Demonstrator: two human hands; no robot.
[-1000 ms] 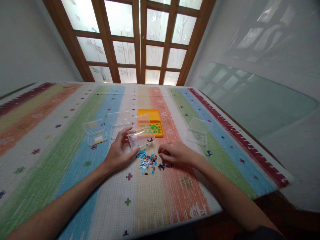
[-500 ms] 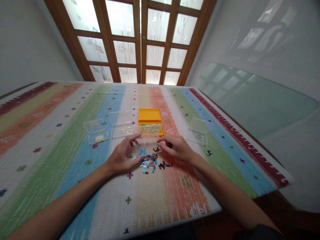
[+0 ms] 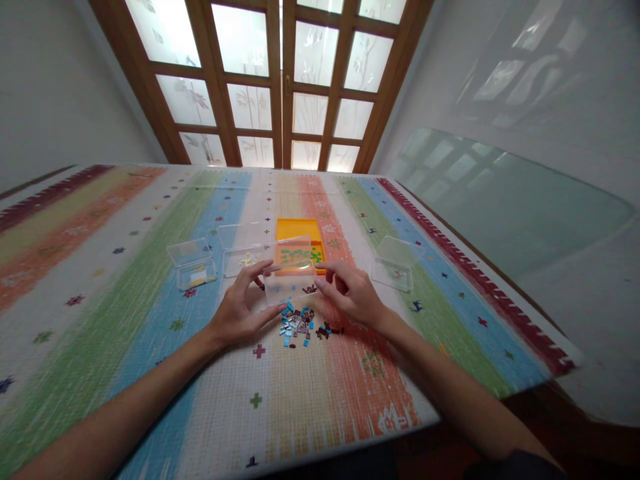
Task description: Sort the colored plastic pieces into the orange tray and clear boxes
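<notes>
A clear plastic box (image 3: 290,288), its lid hinged open, tilts toward me above the table. My left hand (image 3: 239,303) grips its left side, thumb along the near edge and fingers behind. At the right edge, my right hand (image 3: 350,290) has thumb and forefinger closed on the box. Inside, a few dark brown pieces (image 3: 310,289) show through the wall. Right below the near edge lies a pile of small toy bricks (image 3: 300,323), blue, grey and brown. Some brown bricks (image 3: 326,331) lie just right of the pile.
Behind my hands stands an open orange case (image 3: 299,229) with green pieces. An open clear box (image 3: 196,273) with yellow pieces is at the left, another clear box (image 3: 233,263) with cream pieces beside it. A further clear box (image 3: 393,273) stands right on the striped tablecloth (image 3: 210,413).
The box has tipped further toward me and shifted slightly left. Blue bricks that lay inside it have slid out onto the pile. My right hand has moved up a little along its edge.
</notes>
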